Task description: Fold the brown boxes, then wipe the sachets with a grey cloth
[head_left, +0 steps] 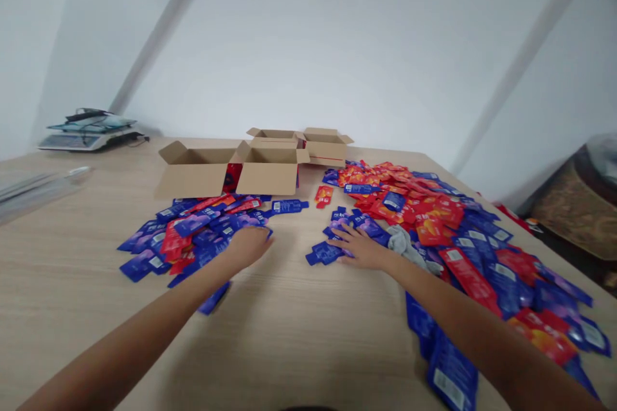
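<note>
My right hand (361, 249) lies with fingers spread over several blue pouches (324, 253) in the middle right of the table. It presses on them or hovers just above; I cannot tell which. At the inner edge of the left pile of blue and red pouches (195, 226), my left hand (250, 246) is low, by a blue pouch. Its fingers are blurred and mostly hidden behind the back of the hand. A grey cloth (401, 241) rests beside my right wrist, against a large heap of red pouches (434, 218) and blue ones.
Several open cardboard boxes (268, 178) stand beyond the pouches. A flat scale (87, 140) with things stacked on it sits at the far left, and clear plastic bags (38, 192) lie at the left edge. To the right of the table is a brown patterned object (573, 205).
</note>
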The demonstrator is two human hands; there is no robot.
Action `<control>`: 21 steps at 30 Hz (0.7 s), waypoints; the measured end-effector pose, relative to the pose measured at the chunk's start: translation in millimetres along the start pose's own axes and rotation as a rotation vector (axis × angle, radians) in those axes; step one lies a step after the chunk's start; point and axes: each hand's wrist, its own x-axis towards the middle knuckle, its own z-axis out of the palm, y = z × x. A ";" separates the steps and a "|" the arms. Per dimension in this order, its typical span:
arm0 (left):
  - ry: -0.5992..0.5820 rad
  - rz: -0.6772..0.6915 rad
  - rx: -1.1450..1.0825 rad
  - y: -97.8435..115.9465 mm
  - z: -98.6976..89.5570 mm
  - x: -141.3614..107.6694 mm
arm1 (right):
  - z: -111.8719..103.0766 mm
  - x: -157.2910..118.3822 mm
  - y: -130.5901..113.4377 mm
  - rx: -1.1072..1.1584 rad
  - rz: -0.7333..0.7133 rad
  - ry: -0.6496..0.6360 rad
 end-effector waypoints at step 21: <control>0.116 0.025 0.025 26.0 19.6 79.2 | 18.2 -114.3 -15.9 -0.243 0.694 0.165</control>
